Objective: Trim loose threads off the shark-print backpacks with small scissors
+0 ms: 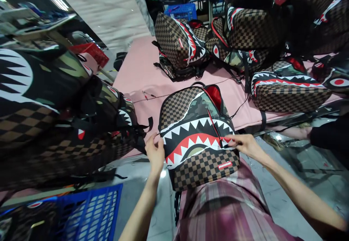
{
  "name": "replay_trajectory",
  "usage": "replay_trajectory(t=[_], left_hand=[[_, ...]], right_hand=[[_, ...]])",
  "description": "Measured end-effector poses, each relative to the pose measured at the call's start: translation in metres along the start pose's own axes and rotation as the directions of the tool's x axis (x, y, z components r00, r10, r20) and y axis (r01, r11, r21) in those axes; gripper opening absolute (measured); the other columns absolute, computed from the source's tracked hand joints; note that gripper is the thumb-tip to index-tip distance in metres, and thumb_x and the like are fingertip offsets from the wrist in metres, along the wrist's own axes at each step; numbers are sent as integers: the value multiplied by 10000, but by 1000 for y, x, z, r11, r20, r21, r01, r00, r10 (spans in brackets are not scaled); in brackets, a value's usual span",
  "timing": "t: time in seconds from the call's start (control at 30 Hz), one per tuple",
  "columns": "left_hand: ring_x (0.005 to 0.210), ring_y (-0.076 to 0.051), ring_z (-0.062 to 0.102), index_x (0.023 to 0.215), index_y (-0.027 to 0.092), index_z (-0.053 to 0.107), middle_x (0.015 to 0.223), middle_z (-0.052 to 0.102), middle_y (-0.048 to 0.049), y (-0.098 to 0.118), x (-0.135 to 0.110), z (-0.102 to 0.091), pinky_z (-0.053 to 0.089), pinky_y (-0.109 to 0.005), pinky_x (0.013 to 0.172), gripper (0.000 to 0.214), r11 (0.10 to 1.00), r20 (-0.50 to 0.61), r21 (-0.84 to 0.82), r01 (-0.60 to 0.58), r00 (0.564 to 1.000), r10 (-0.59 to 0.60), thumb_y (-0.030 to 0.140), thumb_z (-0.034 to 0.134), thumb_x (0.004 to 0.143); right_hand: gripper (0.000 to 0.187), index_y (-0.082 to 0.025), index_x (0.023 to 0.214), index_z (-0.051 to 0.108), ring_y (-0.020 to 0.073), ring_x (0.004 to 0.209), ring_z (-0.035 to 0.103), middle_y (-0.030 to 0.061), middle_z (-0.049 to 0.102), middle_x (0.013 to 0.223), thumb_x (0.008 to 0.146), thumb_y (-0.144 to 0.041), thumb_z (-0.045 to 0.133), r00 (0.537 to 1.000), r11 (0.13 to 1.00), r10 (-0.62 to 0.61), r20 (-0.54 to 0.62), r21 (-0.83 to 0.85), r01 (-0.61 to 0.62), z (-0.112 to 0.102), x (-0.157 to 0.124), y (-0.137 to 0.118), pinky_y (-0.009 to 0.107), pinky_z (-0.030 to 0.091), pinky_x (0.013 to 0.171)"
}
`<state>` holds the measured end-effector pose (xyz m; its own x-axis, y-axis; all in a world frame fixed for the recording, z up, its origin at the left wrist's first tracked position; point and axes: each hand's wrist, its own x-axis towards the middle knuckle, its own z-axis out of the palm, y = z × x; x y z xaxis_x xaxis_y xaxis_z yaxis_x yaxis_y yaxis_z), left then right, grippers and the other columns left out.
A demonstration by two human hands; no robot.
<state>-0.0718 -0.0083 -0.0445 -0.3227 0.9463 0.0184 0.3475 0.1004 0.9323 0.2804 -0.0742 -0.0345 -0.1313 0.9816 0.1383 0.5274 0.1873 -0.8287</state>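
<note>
A backpack [199,166] with brown-and-black checks, camouflage and a printed shark mouth leans in front of me, its lower part against my lap. Red lining [214,97] shows where its top right side gapes. A slanting front zipper [213,122] ends in a dark pull near the teeth print. At the bag's left edge, my left hand [155,151] is closed, thumb and fingers gripping the side. My right hand [247,145] is closed in a pinch at the right edge, beside the zipper's lower end. A small dark thing shows at its fingers, too small to name.
Similar backpacks [174,40] are heaped along the far side of the pink table [136,66], and more bags [103,139] crowd the left. A blue crate [114,204] stands low at left. Another person's arm [294,131] reaches in from the right.
</note>
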Motion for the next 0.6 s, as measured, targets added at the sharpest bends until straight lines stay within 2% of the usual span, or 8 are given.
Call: replay_trajectory(t=[0.07, 0.17, 0.2, 0.23, 0.3, 0.37, 0.5, 0.6], left_hand=[[1086, -319, 513, 1001, 250, 607, 1045, 602, -103, 5, -42, 9, 396, -535, 956, 227, 923, 103, 150, -355, 934, 343, 329, 485, 827], [835, -236, 638, 831, 365, 645, 815, 679, -36, 17, -104, 41, 538, -393, 776, 224, 793, 424, 15, -609, 722, 546, 447, 436, 834], [950, -224, 627, 951, 379, 642, 960, 690, -24, 24, -120, 54, 522, -380, 854, 247, 731, 547, -29, -681, 601, 582, 462, 437, 840], [1127, -226, 552, 1154, 321, 574, 1169, 630, -35, 30, -131, 66, 462, -411, 962, 356, 631, 696, -37, -775, 433, 573, 451, 403, 870], [1340, -259, 310, 1358, 206, 387, 1424, 403, -76, 41, -141, 85, 324, -474, 1076, 571, 466, 841, -26, -885, 232, 488, 510, 396, 875], [1388, -283, 173, 1399, 158, 313, 1486, 282, -95, 45, -142, 96, 274, -473, 1096, 694, 363, 893, -5, -932, 160, 421, 563, 425, 847], [1387, -272, 180, 1384, 202, 351, 1488, 290, -32, 30, -140, 101, 283, -405, 1095, 629, 282, 917, -81, -956, 40, 397, 534, 436, 857], [1391, -264, 167, 1383, 220, 353, 1488, 292, -19, 14, -144, 103, 282, -407, 1093, 604, 266, 914, -101, -959, 16, 405, 519, 431, 864]], right_hand=[[326, -259, 1051, 677, 132, 697, 621, 11, 669, 820, 789, -141, 524, 974, 970, -177, 140, -144, 196, 8, -4, -3, 226, 456, 601], [276, -262, 965, 704, 129, 655, 600, 15, 657, 780, 810, -138, 511, 948, 920, -290, 130, -233, 314, 20, 2, -4, 227, 423, 557], [241, -248, 920, 709, 130, 646, 596, 19, 656, 766, 823, -153, 510, 951, 925, -298, 81, -223, 309, 23, 6, -4, 232, 425, 560], [218, -234, 885, 708, 133, 648, 595, 23, 658, 763, 834, -165, 507, 956, 937, -291, 26, -195, 290, 26, 12, -5, 237, 432, 569], [202, -220, 836, 699, 143, 682, 601, 27, 664, 772, 840, -170, 504, 965, 957, -259, -51, -146, 249, 28, 28, -6, 251, 446, 603], [193, -220, 767, 691, 155, 709, 602, 14, 661, 749, 822, -163, 514, 969, 967, -229, -87, -133, 217, 24, 52, -6, 266, 448, 635], [154, -192, 722, 672, 165, 717, 589, 15, 642, 743, 803, -231, 546, 960, 990, -124, -249, -103, 102, 5, 129, -1, 282, 434, 658], [124, -177, 738, 681, 164, 727, 561, 17, 625, 745, 759, -268, 599, 943, 992, -79, -323, -119, 43, -10, 182, 12, 277, 407, 656]])
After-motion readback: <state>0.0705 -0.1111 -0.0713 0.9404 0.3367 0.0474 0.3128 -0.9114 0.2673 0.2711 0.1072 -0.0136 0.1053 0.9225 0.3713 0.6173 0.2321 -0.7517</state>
